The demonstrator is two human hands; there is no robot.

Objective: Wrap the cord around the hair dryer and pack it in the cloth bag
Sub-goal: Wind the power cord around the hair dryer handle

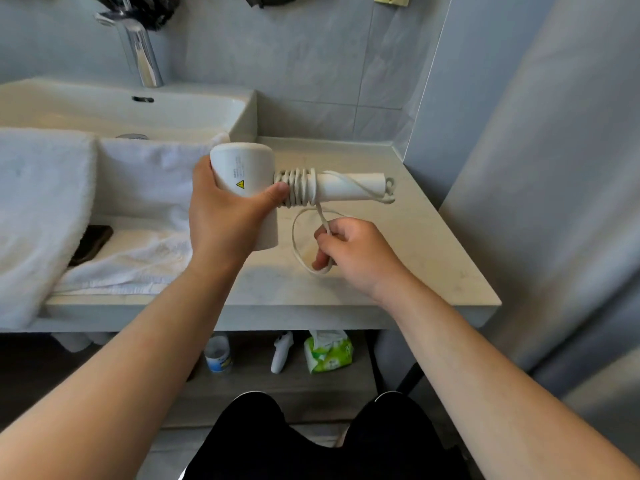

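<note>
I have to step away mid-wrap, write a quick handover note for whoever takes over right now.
Left hand: gripping the hair dryer by its head, handle pointing right, held above the counter.
Right hand: closed on the loose cord, which hangs in one loop below the handle.
Done: several tight coils sit on the handle next to the head; one strand runs out to the handle's end.
Left: wind on the last loop, secure the end, then bag it. The cloth bag is not in view.

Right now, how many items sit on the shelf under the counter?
3: a bottle at left, a white object in the middle, a green tissue pack at right. The arms may hide more.
</note>
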